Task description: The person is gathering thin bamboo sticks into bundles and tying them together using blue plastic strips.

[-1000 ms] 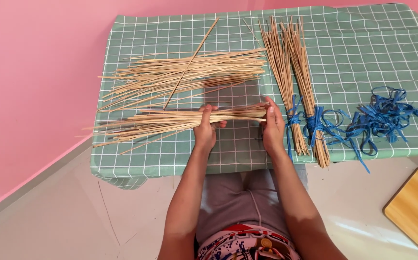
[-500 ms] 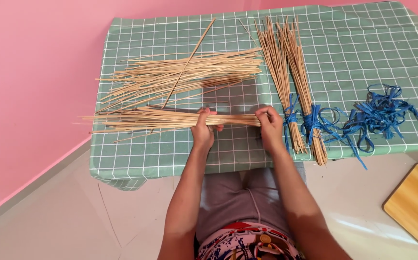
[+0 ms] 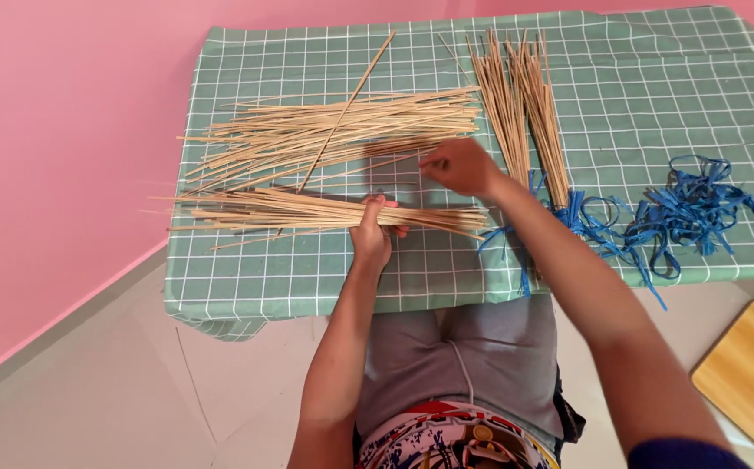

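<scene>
Two hands work over a table (image 3: 325,287) covered in a green checked cloth. The left hand (image 3: 373,230) is wrapped tightly around a bundle (image 3: 290,210) of thin pale sticks, gripping it near the front edge of the table; the bundle lies roughly level, its loose ends fanning out toward the left edge and its other end poking out past the hand toward the middle. The right hand (image 3: 459,167) reaches across further back, fingers pinched narrow at the near end of a loose pile (image 3: 342,135) of the same sticks; whether it actually holds a stick I cannot tell. That pile spreads across the left half of the table, just behind the held bundle, with one single stick lying slantwise over it toward the back edge.

To the right of the pile, two tied bundles (image 3: 523,104) lie side by side, running from the back edge toward the front, bound at their near ends with blue ribbon (image 3: 581,213). A tangle of loose blue ribbon (image 3: 698,204) sits near the right edge, close to the front.

A pink wall runs along the left side. On the floor at the lower right lies a wooden board (image 3: 746,378).
</scene>
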